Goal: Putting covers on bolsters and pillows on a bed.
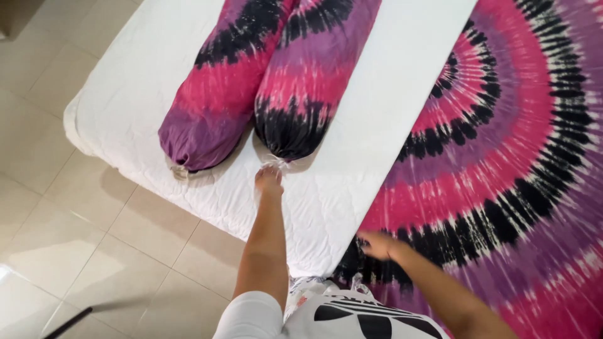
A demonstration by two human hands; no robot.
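1. The two long tie-dyed bolster pillows in pink, purple and black run out of the top edge of the frame; their far ends are unseen.
2. The large tie-dyed spiral sheet is cut off at the right and bottom edges.
3. The right hand at lower centre is motion-blurred; its fingers cannot be told apart.
4. The left hand covers the tied end of the nearer bolster.
5. A thin dark object at lower left is too cut off to identify.

A home bedroom is shown: a white quilted mattress is laid on a pale glossy tiled floor, with two tie-dyed bolster pillows and a matching sheet.
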